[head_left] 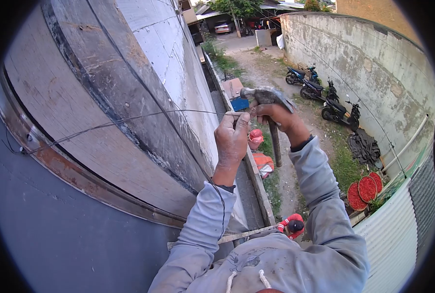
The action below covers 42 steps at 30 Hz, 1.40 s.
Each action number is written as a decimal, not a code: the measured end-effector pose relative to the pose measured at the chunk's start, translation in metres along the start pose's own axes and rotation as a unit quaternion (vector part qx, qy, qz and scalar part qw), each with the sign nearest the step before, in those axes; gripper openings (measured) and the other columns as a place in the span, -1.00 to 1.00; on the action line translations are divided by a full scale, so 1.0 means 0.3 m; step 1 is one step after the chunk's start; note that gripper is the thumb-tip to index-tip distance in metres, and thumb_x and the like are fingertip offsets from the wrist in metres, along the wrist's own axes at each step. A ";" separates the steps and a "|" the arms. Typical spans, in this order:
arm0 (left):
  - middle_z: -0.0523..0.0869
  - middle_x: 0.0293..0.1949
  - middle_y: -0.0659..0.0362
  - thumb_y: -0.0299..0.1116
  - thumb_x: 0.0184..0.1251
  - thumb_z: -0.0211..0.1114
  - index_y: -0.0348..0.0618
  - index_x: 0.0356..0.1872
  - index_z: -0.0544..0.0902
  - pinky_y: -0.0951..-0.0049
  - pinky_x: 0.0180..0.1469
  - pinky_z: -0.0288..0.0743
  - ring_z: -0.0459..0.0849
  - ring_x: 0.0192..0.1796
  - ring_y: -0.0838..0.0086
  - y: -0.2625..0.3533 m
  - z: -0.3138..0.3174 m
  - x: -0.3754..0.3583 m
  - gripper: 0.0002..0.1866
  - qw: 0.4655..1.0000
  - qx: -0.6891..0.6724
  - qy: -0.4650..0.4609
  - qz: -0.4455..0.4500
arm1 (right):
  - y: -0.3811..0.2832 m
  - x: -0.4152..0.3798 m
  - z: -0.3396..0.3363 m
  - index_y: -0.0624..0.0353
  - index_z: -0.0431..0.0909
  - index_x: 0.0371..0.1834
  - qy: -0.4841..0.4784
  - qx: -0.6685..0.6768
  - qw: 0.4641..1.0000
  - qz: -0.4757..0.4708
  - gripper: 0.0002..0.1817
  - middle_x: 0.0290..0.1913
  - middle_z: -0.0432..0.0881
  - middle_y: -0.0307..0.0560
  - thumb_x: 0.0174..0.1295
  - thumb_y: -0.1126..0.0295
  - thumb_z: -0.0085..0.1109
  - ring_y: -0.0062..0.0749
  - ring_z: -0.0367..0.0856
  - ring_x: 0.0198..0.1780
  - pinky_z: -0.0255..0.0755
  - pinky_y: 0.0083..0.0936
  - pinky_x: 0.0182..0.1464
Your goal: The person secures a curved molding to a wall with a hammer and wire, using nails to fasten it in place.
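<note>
Ahead of my chest, my left hand (233, 134) pinches the end part of a thin metal wire (129, 118) between thumb and fingers. The wire runs left across the wooden boards to a fixing point at the rusty metal edge (66, 173). My right hand (277, 117) is closed on a claw hammer (277, 146), its head up and its handle hanging down below the fist. The right fingertips are close beside the left ones, near the wire's end. A dark cable (154, 100) slopes down past my left forearm.
Far below, a person in red (291, 226) is near a narrow ledge (261, 195). Parked motorbikes (337, 110) line the weathered wall (354, 58). Round trays of red chillies (367, 189) lie beside a corrugated sheet (391, 234). A red bucket (255, 140) stands beneath my hands.
</note>
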<state>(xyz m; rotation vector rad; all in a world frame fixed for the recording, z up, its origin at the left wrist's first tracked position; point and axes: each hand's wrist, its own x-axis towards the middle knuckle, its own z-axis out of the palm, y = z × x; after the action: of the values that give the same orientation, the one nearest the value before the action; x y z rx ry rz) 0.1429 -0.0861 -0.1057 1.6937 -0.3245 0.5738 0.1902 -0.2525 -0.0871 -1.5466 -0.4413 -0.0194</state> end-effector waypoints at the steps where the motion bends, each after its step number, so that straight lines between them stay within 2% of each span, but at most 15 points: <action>1: 0.71 -0.48 0.13 -0.29 0.41 0.30 -0.27 -0.28 0.66 0.38 -0.32 0.52 0.66 -0.42 0.45 -0.025 0.017 0.011 -0.78 0.999 0.017 0.035 0.021 | 0.066 -0.014 0.019 0.21 0.64 -0.27 0.022 0.057 0.998 0.035 -0.86 -0.50 0.62 -0.23 0.13 0.42 0.27 -0.60 0.53 -0.54 0.35 -0.65 -0.53; 4: 0.72 -0.47 0.10 -0.31 0.40 0.30 -0.25 -0.31 0.65 0.34 -0.31 0.52 0.68 -0.42 0.38 -0.012 0.008 0.037 -0.81 0.995 0.051 0.082 0.024 | 0.201 -0.092 0.090 0.20 0.65 -0.23 0.055 0.165 0.979 0.105 -0.84 -0.52 0.59 -0.25 0.17 0.38 0.29 -0.61 0.52 -0.54 0.34 -0.63 -0.53; 10: 0.73 -0.38 0.01 -0.29 0.37 0.30 -0.21 -0.31 0.67 0.21 -0.28 0.52 0.71 -0.34 0.09 -0.035 -0.060 0.049 -0.82 0.965 0.209 0.107 0.119 | -0.019 -0.217 0.201 0.26 0.63 -0.22 0.097 0.004 0.995 -0.024 -0.81 -0.47 0.63 -0.18 0.13 0.43 0.35 -0.46 0.58 -0.49 0.45 -0.53 -0.41; 12: 0.72 -0.40 0.00 -0.26 0.38 0.30 -0.20 -0.32 0.68 0.21 -0.29 0.51 0.71 -0.35 0.10 -0.014 -0.064 0.044 -0.79 0.971 0.218 0.043 0.088 | -0.109 -0.168 0.165 0.27 0.61 -0.33 0.097 -0.246 0.912 -0.313 -0.86 -0.52 0.60 -0.13 0.12 0.45 0.34 -0.54 0.57 -0.46 0.41 -0.53 -0.41; 13: 0.71 -0.42 0.00 -0.25 0.38 0.30 -0.21 -0.31 0.68 0.21 -0.29 0.52 0.71 -0.37 0.10 0.001 -0.062 0.033 -0.78 0.979 0.177 0.023 0.098 | -0.148 -0.130 0.137 0.27 0.61 -0.33 0.097 -0.247 0.912 -0.313 -0.86 -0.52 0.60 -0.13 0.12 0.45 0.34 -0.54 0.57 -0.46 0.41 -0.53 -0.41; 15: 0.71 -0.47 0.08 -0.23 0.40 0.29 -0.21 -0.31 0.70 0.30 -0.31 0.51 0.69 -0.40 0.28 -0.004 -0.060 0.023 -0.76 0.986 0.146 -0.011 0.085 | -0.206 -0.048 0.082 0.21 0.64 -0.17 0.087 -0.390 0.852 -0.339 -0.74 -0.46 0.63 0.09 0.07 0.39 0.31 -0.10 0.59 -0.44 0.46 -0.40 -0.34; 18: 0.69 -0.52 0.19 -0.19 0.42 0.30 -0.24 -0.30 0.69 0.43 -0.32 0.50 0.65 -0.43 0.52 0.010 -0.057 0.002 -0.72 0.995 0.063 -0.060 0.043 | -0.178 0.061 0.028 0.20 0.66 -0.12 0.067 -0.387 0.877 -0.277 -0.70 -0.48 0.62 0.11 0.06 0.36 0.28 -0.20 0.59 -0.46 0.46 -0.40 -0.35; 20: 0.68 -0.52 0.22 -0.16 0.42 0.31 -0.26 -0.29 0.68 0.49 -0.31 0.50 0.63 -0.42 0.59 0.011 -0.047 -0.021 -0.69 0.997 0.011 -0.075 0.018 | -0.121 0.044 0.041 0.14 0.69 -0.01 0.036 -0.175 0.981 -0.077 -0.62 -0.54 0.60 -0.11 0.03 0.40 0.27 -0.45 0.48 -0.56 0.36 -0.42 -0.50; 22: 0.67 -0.52 0.23 -0.14 0.38 0.36 -0.29 -0.27 0.65 0.54 -0.31 0.49 0.61 -0.43 0.60 -0.030 -0.023 -0.039 -0.66 0.999 0.002 -0.029 0.029 | 0.049 0.045 0.031 0.16 0.70 -0.10 0.048 -0.040 0.998 0.025 -0.71 -0.59 0.52 -0.26 0.07 0.43 0.25 -0.55 0.40 -0.63 0.24 -0.52 -0.58; 24: 0.74 -0.48 0.10 -0.12 0.34 0.38 -0.29 -0.28 0.62 0.39 -0.34 0.54 0.71 -0.43 0.47 -0.046 -0.021 -0.028 -0.64 0.999 0.029 -0.006 0.032 | 0.143 -0.012 0.071 0.16 0.69 -0.22 0.037 0.120 0.979 0.159 -0.83 -0.63 0.47 -0.32 0.12 0.41 0.28 -0.63 0.36 -0.66 0.17 -0.59 -0.62; 28: 0.69 -0.49 0.20 -0.14 0.32 0.42 -0.25 -0.33 0.59 0.46 -0.33 0.49 0.61 -0.43 0.56 -0.078 -0.017 0.023 -0.66 0.992 0.056 0.109 -0.034 | 0.199 -0.045 0.180 0.18 0.64 -0.30 0.020 0.137 0.977 0.163 -0.84 -0.62 0.49 -0.29 0.17 0.33 0.34 -0.62 0.43 -0.65 0.24 -0.60 -0.62; 31: 0.67 -0.44 0.19 -0.12 0.37 0.37 -0.24 -0.27 0.61 0.44 -0.26 0.49 0.60 -0.39 0.53 -0.068 -0.033 0.067 -0.66 0.983 0.064 0.173 -0.020 | 0.080 -0.050 0.203 0.27 0.63 -0.31 0.081 0.021 0.996 0.042 -0.77 -0.54 0.61 -0.19 0.19 0.30 0.33 -0.60 0.55 -0.51 0.44 -0.60 -0.45; 36: 0.70 -0.39 0.21 -0.16 0.40 0.35 -0.27 -0.17 0.67 0.48 -0.22 0.51 0.61 -0.34 0.55 -0.156 -0.012 0.166 -0.69 0.979 0.046 0.186 0.073 | 0.087 0.019 0.158 0.32 0.66 -0.28 0.072 -0.017 0.996 -0.041 -0.74 -0.45 0.69 -0.13 0.16 0.31 0.34 -0.54 0.60 -0.43 0.48 -0.54 -0.34; 40: 0.72 -0.39 0.19 -0.17 0.38 0.36 -0.31 -0.24 0.70 0.51 -0.19 0.49 0.62 -0.30 0.56 -0.097 0.003 0.239 -0.68 0.983 0.013 0.180 0.036 | 0.077 0.059 0.171 0.32 0.68 -0.10 0.094 0.007 0.993 -0.069 -0.68 -0.37 0.72 -0.06 0.19 0.30 0.32 -0.45 0.65 -0.33 0.51 -0.49 -0.19; 42: 0.71 -0.40 0.20 -0.15 0.37 0.38 -0.31 -0.25 0.70 0.54 -0.18 0.47 0.60 -0.30 0.57 -0.066 0.003 0.259 -0.66 0.986 -0.011 0.167 0.009 | 0.072 0.109 0.156 0.29 0.67 0.00 0.186 -0.041 0.962 -0.194 -0.61 -0.28 0.73 -0.01 0.19 0.25 0.33 -0.44 0.68 -0.20 0.51 -0.48 -0.11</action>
<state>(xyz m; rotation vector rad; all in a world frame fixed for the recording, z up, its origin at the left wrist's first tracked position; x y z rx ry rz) 0.2182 -0.0753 -0.0806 1.5429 -0.1039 0.8493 0.2141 -0.1980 -0.1001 -1.4751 -0.4388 -0.6293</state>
